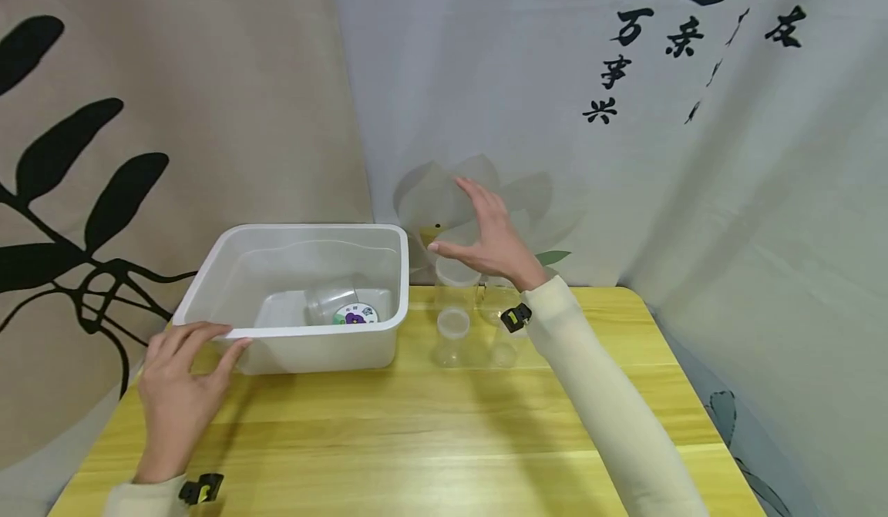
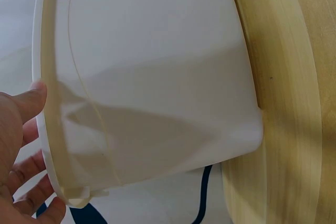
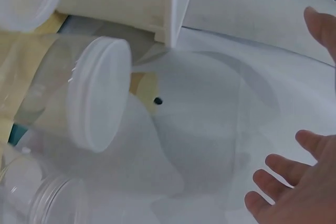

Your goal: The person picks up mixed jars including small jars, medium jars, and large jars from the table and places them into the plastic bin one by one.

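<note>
My left hand [image 1: 182, 382] holds the front left rim of a white plastic bin [image 1: 312, 351], with the thumb on the outer side and the fingers over the edge. Inside the bin a clear jar [image 1: 329, 300] lies on its side, its round printed lid [image 1: 356, 314] showing a purple flower. My right hand [image 1: 496, 240] is spread in the air above several clear jars, thumb and fingers apart, holding nothing. Nearest below it stands a tall clear jar [image 3: 100, 95] with a whitish lid. A smaller lidded jar [image 1: 452, 336] stands in front of that one.
The bin and jars stand toward the back of a wooden table [image 1: 416, 440]. A pale cloth backdrop [image 1: 472, 78] with black characters and leaf shapes hangs right behind. Another clear jar [image 1: 494, 305] is partly hidden by my right wrist.
</note>
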Demonstrator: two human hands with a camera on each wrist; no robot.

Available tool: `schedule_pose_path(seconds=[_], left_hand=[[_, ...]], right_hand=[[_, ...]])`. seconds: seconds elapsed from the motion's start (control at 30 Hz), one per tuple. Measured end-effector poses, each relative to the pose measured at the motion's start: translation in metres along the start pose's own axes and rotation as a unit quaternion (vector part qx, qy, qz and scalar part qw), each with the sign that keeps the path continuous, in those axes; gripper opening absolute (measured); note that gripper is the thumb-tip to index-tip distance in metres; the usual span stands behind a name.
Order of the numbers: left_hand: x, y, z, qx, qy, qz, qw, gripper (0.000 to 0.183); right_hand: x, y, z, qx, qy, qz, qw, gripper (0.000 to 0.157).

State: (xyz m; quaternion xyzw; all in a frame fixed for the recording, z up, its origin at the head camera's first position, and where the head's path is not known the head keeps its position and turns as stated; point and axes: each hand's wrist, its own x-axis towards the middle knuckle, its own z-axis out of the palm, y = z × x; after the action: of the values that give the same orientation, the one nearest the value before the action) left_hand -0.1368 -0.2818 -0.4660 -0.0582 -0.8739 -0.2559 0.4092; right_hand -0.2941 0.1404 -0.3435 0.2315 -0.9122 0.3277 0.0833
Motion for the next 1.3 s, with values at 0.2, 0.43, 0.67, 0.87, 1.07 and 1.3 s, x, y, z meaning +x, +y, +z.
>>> schedule_pose_path(seconds=[0.2,0.43,0.67,0.87,1.07,1.3], left_hand=[[0.0,-0.002,-0.001,0.005,-0.011,-0.004,0.9999,0.037],[-0.001,-0.001,0.0,0.007,-0.022,-0.022,0.9995,0.037],[0.0,0.0,0.001,0.009,-0.025,-0.023,0.9994,0.038],[0.0,0.0,0.003,0.007,-0.024,-0.02,0.9995,0.038],[0.0,0.0,0.004,0.004,-0.012,-0.012,0.9998,0.038],[-0.001,-0.001,0.0,0.005,-0.003,-0.011,0.9999,0.039]], right_hand=[[-0.015,0.012,-0.005,-0.005,0.007,0.007,1.0,0.107],[-0.033,0.029,-0.009,-0.021,0.022,0.018,0.999,0.107],[-0.05,0.044,-0.012,-0.015,0.03,0.04,0.999,0.108],[-0.065,0.057,-0.012,-0.012,0.038,0.064,0.997,0.109],[-0.078,0.067,-0.012,-0.005,0.057,0.083,0.995,0.108],[-0.093,0.075,-0.006,0.018,0.063,0.114,0.991,0.108]])
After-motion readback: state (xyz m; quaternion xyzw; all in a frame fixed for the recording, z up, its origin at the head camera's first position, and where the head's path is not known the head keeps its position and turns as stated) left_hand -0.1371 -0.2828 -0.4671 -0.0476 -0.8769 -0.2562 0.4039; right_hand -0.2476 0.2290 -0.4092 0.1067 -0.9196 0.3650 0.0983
